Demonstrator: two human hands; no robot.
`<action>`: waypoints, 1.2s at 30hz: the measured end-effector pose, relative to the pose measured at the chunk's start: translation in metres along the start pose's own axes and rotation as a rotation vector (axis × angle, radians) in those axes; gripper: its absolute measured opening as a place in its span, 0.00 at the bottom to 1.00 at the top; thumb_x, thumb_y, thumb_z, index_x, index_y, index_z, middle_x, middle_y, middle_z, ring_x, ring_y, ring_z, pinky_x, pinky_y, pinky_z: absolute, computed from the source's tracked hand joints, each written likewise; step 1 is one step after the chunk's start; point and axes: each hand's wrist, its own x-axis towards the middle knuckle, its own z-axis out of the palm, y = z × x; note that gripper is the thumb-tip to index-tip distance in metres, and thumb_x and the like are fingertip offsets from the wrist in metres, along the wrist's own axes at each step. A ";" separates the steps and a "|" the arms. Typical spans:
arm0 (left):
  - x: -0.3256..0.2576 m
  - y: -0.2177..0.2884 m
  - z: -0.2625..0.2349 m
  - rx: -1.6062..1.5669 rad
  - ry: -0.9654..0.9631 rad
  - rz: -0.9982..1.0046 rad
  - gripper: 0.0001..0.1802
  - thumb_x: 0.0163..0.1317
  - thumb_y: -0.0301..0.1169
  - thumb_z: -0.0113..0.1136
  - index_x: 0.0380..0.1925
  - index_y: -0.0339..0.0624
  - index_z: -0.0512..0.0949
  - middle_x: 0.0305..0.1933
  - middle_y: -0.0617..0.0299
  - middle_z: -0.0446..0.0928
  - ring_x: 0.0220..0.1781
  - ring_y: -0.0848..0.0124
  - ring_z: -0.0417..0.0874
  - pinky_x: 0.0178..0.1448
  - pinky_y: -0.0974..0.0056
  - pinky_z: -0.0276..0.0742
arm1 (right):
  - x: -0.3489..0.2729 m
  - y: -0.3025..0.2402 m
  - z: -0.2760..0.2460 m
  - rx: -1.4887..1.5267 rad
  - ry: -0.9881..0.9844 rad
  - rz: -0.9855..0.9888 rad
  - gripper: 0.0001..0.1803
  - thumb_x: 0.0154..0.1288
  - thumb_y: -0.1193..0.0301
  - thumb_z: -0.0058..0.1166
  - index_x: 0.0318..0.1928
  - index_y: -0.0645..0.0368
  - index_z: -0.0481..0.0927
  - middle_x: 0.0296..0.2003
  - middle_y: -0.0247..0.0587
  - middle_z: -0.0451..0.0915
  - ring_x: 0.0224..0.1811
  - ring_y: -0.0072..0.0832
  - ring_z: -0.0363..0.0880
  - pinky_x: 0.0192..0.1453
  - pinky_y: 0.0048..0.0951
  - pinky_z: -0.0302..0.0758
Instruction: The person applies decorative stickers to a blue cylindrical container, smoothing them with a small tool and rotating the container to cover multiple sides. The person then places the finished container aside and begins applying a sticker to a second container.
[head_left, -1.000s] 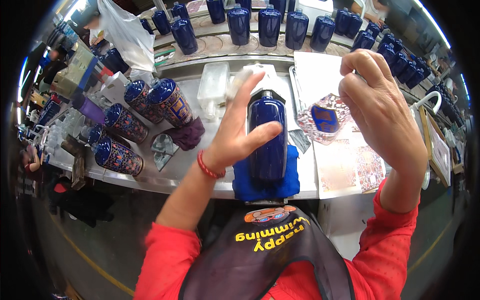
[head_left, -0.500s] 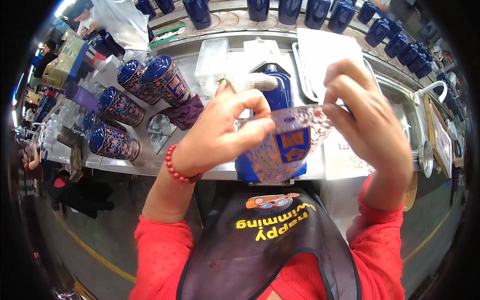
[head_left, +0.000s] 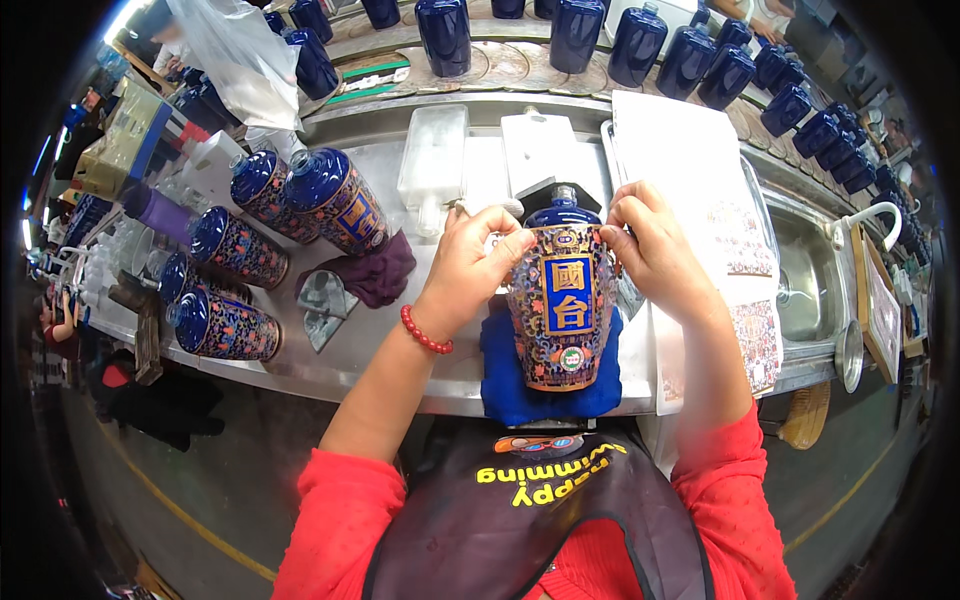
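A dark blue bottle (head_left: 563, 212) lies with its neck pointing away from me on a folded blue cloth (head_left: 500, 375) at the bench's front edge. Over its front spreads a floral decal sheet (head_left: 572, 345) with a blue-and-gold centre panel. My left hand (head_left: 468, 262) pinches the decal's upper left edge between thumb and finger. At the upper right edge, my right hand (head_left: 655, 250) holds it in the same kind of pinch, fingers curled. Whether the sheet's sides touch the glass cannot be told.
Several patterned bottles (head_left: 240, 250) stand at left, near a crumpled purple cloth (head_left: 375, 270) and a grey scraper-like piece (head_left: 325, 305). A clear container (head_left: 433, 160) sits behind. White paper (head_left: 670, 150), decal sheets (head_left: 745, 240) and a sink (head_left: 800, 270) are right. Plain blue bottles (head_left: 575, 35) line the back.
Both hands have come together and lowered the decal sheet from above the bottle onto its front. The sheet now follows the bottle's outline, with its panel facing up.
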 end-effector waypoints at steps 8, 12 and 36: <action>-0.006 0.006 0.018 -0.024 0.408 0.097 0.12 0.70 0.38 0.61 0.42 0.40 0.81 0.44 0.54 0.83 0.57 0.55 0.77 0.71 0.50 0.60 | -0.018 -0.012 0.005 -0.097 0.196 0.116 0.15 0.62 0.80 0.63 0.50 0.61 0.82 0.53 0.51 0.76 0.56 0.48 0.74 0.62 0.43 0.73; -0.050 0.014 0.031 0.419 0.217 0.407 0.41 0.71 0.60 0.55 0.72 0.40 0.71 0.72 0.38 0.68 0.73 0.42 0.62 0.78 0.45 0.51 | -0.051 -0.029 0.010 -0.125 0.039 -0.005 0.33 0.56 0.75 0.71 0.65 0.53 0.81 0.62 0.53 0.71 0.63 0.49 0.71 0.67 0.45 0.72; -0.086 -0.012 0.027 0.288 -0.071 0.448 0.71 0.54 0.71 0.66 0.82 0.40 0.39 0.80 0.35 0.54 0.83 0.42 0.54 0.81 0.33 0.36 | -0.075 -0.024 0.025 0.324 -0.041 0.201 0.41 0.80 0.53 0.50 0.80 0.64 0.53 0.77 0.61 0.57 0.76 0.50 0.62 0.77 0.43 0.63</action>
